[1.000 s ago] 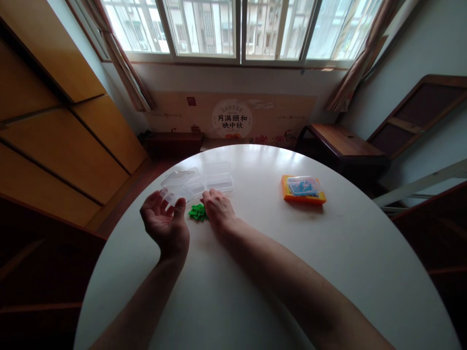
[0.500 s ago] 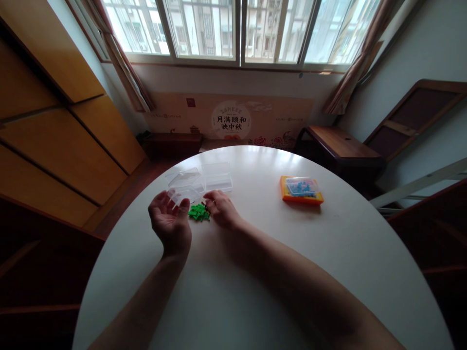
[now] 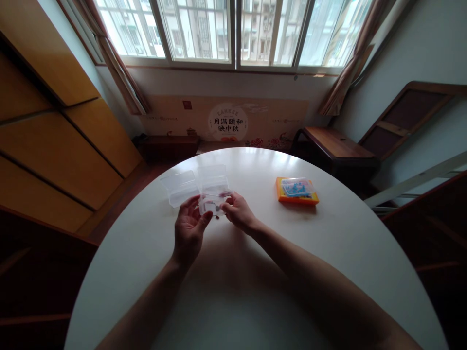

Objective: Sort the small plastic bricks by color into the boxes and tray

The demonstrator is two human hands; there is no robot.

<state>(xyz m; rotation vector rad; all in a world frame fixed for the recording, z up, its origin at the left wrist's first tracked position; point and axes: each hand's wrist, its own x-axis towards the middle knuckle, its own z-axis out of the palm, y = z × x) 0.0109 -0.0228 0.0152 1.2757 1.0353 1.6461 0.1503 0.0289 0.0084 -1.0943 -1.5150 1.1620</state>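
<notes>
- Head view, centre of frame: your left hand (image 3: 188,228) and right hand (image 3: 237,214) meet over a small clear box (image 3: 212,203) just above the white round table (image 3: 328,253).
- Left hand: palm up, fingers curled under the box's left end, thumb at its near left corner. Grasping the box.
- Right hand: fingertips pinched at the box's right edge. Whether it grips the box wall or a small piece there, I cannot tell.
- Box position: between both hands, slightly above centre of frame. Its long axis runs left to right across the frame, so each hand has one short end.
- Nearer hand: the left carries more of the box and sits under it; the right only meets the right rim.
- Inside the box: a small dark speck or two near the bottom; too small to identify.
- Directly above the held box in the frame: a second clear box (image 3: 212,176), with an open clear lid (image 3: 179,187) to its left, both on the table, close to the hands.
- Right of centre: orange tray (image 3: 296,196) with a clear case of blue bits (image 3: 298,186) on top, well apart from both hands, on the right-hand side.
- Upper frame: window, curtains, a banner along the wall. Left edge: wooden cabinets.
</notes>
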